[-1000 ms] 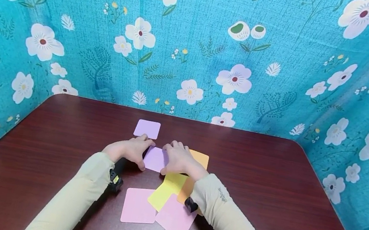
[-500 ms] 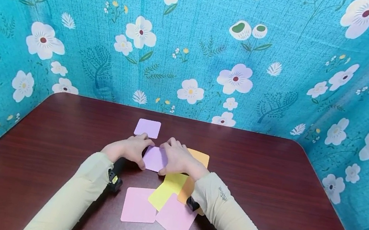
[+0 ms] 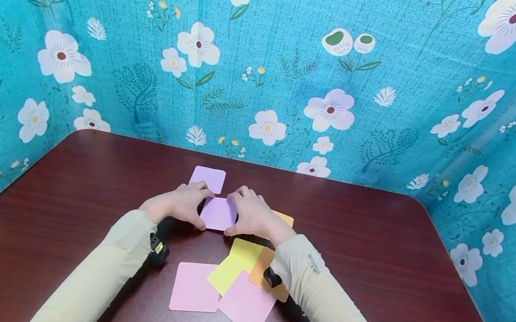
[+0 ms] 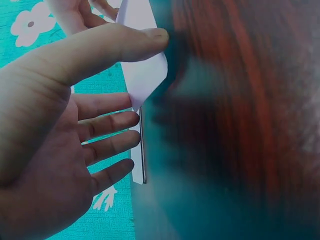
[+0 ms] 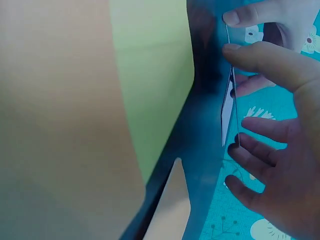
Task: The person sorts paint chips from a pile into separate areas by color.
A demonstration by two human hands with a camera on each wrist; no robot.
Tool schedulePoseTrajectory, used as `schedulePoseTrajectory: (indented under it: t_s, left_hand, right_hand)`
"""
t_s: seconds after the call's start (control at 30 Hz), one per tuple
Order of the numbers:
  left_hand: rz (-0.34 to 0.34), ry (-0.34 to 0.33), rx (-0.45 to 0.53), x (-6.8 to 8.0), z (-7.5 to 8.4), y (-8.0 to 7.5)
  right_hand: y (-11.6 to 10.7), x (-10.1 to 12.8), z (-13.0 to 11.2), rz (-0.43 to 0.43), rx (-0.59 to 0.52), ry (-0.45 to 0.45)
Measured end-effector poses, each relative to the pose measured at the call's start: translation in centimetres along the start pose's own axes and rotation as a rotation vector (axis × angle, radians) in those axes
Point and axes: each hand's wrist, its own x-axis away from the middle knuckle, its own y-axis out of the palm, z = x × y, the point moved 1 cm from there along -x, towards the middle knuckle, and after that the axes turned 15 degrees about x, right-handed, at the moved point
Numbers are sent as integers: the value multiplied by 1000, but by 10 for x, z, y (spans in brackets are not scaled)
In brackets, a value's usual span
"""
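A purple square card (image 3: 219,214) spans the gap between my two hands, raised just above the table. My left hand (image 3: 181,204) holds its left side, thumb at the near edge and fingertips toward the far edge. On the other side, my right hand (image 3: 252,217) grips the right side in the same way. In the left wrist view the thumb lies across the card (image 4: 142,75) and the lower fingers are spread. The right wrist view shows the card (image 5: 237,110) nearly edge-on. Just beyond lies a second purple card (image 3: 209,177), flat on the table.
Nearer to me lie a pink card (image 3: 196,288), another pink card (image 3: 246,304), a yellow card (image 3: 236,264) and an orange card (image 3: 262,269), partly overlapping. Another orange card (image 3: 285,218) is half hidden behind my right hand. A flowered blue cloth (image 3: 273,72) hangs behind the dark table (image 3: 366,247).
Both hands have moved slightly away from me and upward, taking the purple card along. Its near edge has risen from the table, and more of the yellow card's surroundings now shows.
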Motion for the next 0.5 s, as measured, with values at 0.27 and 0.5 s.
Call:
schedulePoseTrajectory:
  t_s: [0.27,0.5]
  left_hand:
    - [40,-12,18,-3,-4,-10]
    - [73,-7,47,-7,-15,-14]
  right_hand:
    - [-3,-8,7,-10,-16,28]
    - [0,-23,9,4,-5,44]
